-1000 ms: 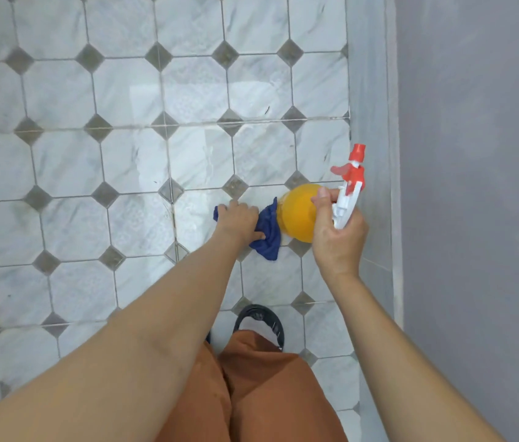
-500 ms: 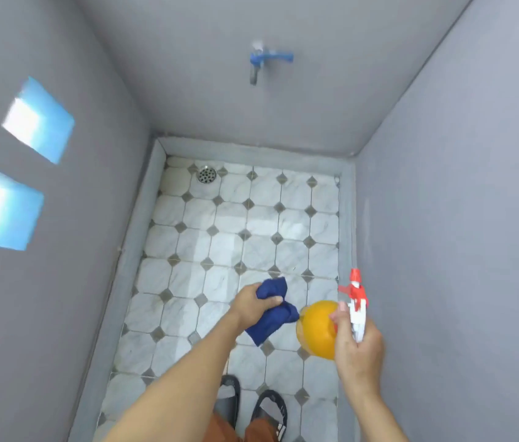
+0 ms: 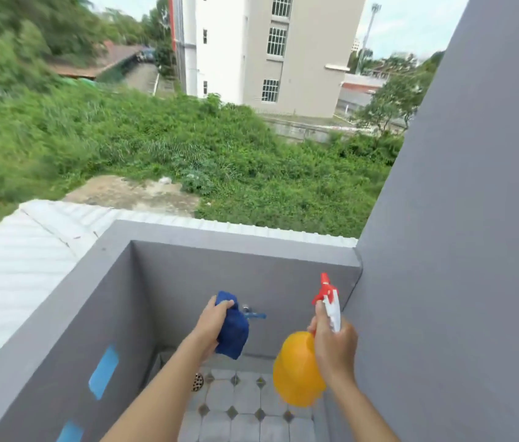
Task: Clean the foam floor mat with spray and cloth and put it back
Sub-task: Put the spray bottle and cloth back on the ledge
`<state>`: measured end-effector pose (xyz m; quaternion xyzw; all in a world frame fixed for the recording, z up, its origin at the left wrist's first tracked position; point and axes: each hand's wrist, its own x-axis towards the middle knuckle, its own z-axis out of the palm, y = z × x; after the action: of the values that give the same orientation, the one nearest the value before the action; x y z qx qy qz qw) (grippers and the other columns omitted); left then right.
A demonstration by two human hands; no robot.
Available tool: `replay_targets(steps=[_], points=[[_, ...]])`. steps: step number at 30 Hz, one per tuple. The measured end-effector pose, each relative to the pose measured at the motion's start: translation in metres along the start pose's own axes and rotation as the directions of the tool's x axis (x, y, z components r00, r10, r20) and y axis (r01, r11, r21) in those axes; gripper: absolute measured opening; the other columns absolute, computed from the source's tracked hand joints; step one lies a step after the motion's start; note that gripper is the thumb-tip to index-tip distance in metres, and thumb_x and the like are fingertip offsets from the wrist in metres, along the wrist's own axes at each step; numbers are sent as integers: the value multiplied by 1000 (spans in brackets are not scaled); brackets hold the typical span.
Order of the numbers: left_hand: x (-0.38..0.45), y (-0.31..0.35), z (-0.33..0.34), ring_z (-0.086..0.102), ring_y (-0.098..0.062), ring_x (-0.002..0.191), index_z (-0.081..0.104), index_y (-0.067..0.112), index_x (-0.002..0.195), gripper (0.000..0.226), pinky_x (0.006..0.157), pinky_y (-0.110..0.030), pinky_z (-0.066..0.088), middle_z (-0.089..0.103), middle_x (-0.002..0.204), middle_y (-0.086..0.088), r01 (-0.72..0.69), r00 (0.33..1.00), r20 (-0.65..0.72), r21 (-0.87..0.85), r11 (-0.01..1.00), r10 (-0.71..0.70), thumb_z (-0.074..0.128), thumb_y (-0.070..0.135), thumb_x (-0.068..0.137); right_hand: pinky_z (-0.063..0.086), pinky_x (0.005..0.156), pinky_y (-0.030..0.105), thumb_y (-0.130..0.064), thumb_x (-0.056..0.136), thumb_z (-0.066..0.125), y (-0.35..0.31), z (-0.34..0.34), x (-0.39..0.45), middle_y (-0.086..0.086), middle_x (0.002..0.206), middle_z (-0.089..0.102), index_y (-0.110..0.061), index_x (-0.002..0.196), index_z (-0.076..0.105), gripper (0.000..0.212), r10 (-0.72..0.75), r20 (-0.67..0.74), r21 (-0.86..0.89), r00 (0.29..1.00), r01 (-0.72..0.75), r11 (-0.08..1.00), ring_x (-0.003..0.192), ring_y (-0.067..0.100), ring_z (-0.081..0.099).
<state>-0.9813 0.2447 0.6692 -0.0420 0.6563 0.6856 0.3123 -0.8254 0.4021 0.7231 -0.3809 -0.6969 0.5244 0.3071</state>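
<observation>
No lettering, number, brand or sign reads anywhere in this view. The yellow spray bottle point(image 3: 296, 371) at lower right shows a plain body with no label facing us, and the blue cloth point(image 3: 232, 330) at lower centre carries no tag. The pale building point(image 3: 271, 49) at upper centre shows only windows, and nothing legible stands on the grey wall point(image 3: 475, 218) at right.
</observation>
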Motion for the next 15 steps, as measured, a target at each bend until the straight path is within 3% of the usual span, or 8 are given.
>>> replay_targets(steps=[2,6,10,15], points=[[21,37,5,59,-25,97,52,19,105,12,85,-40,47,61,102,-8,-50,999,-20,9,999,50,53,28,96,46,60,37,-36,97,56,-25,15,32,4,56,61,-11,57,59,47,-3,0,36,1000,3,999,57,25,59],[70,92,12,57,-20,94,45,14,119,27,73,-35,48,57,110,-9,-161,985,-50,49,986,163,56,20,95,43,60,34,-36,98,53,-63,47,97,2,59,60,-13,65,60,41,-43,43,94,998,39,995,58,21,57],[129,121,13,54,-29,109,37,20,131,51,88,-47,51,49,125,-10,-56,998,16,128,990,54,64,16,88,40,56,30,-37,99,50,-78,83,161,3,64,62,-12,70,59,40,-51,121,66,991,43,997,65,22,60],[187,134,20,48,-32,122,26,26,143,77,100,-51,45,42,140,-11,-4,998,68,191,982,-9,65,13,78,39,57,26,-39,101,46,-87,130,227,3,80,66,-16,91,63,30,-54,168,21,984,52,998,78,12,61]])
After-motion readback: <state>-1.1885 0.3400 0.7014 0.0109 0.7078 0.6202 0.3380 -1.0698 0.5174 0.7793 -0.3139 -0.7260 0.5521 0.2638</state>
